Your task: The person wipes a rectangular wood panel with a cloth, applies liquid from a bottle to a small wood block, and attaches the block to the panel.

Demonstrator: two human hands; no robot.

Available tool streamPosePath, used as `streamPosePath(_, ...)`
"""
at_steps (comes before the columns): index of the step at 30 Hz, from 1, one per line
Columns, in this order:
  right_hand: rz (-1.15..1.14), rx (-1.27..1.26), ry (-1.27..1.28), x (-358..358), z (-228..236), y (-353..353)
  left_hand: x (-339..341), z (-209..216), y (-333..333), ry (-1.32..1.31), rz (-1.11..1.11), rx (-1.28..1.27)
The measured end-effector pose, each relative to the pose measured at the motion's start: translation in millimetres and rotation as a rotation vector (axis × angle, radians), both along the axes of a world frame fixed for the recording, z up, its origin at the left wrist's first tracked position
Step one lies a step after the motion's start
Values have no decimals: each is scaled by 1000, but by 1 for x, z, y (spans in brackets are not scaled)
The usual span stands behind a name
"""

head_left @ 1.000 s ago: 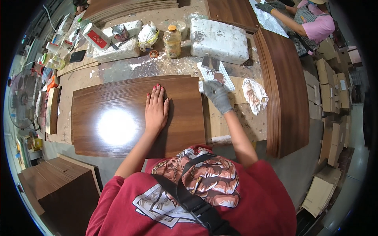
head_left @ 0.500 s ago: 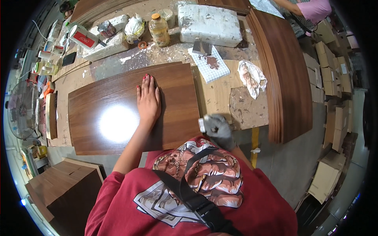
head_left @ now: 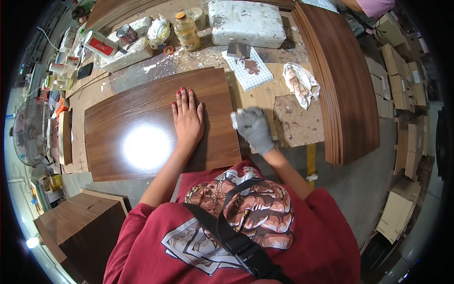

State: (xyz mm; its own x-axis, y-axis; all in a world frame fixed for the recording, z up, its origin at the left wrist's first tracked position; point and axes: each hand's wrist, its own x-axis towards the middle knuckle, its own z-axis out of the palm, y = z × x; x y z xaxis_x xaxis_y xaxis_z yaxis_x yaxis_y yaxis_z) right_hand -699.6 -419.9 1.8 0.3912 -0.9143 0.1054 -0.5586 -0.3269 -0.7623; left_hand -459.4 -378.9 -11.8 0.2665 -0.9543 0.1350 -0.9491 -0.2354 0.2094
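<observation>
Under the left hand (head_left: 188,118), the brown board (head_left: 158,116) looks like smooth, shiny wood. The right hand (head_left: 254,125) wears a dull, knitted glove (head_left: 259,135); the pale piece (head_left: 234,120) it grips is too blurry to tell. Farther right is soft, crumpled cloth (head_left: 301,85). Past both hands, the white block (head_left: 248,23) looks rough, the bottle (head_left: 187,34) shiny.

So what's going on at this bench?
A person's bare left hand lies spread flat on a brown wood-grain panel. Their gloved right hand grips a small white object by the panel's right edge; I can't tell what it is. Farther back, a dark block sits on a checked sheet, left of a stained rag.
</observation>
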Motion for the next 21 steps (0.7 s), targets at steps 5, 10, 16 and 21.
streamPosePath(5,-36,-56,45,38,-49,-107,-5,7,-5,9,-20,-6)
streamPosePath(10,-89,-125,33,74,-42,-164,-4,6,-2,9,-17,-17)
streamPosePath(16,57,-35,-37,49,-36,-122,-3,6,0,8,15,-13)
streamPosePath(21,124,-39,1,-27,-8,38,-2,3,3,3,29,-32)
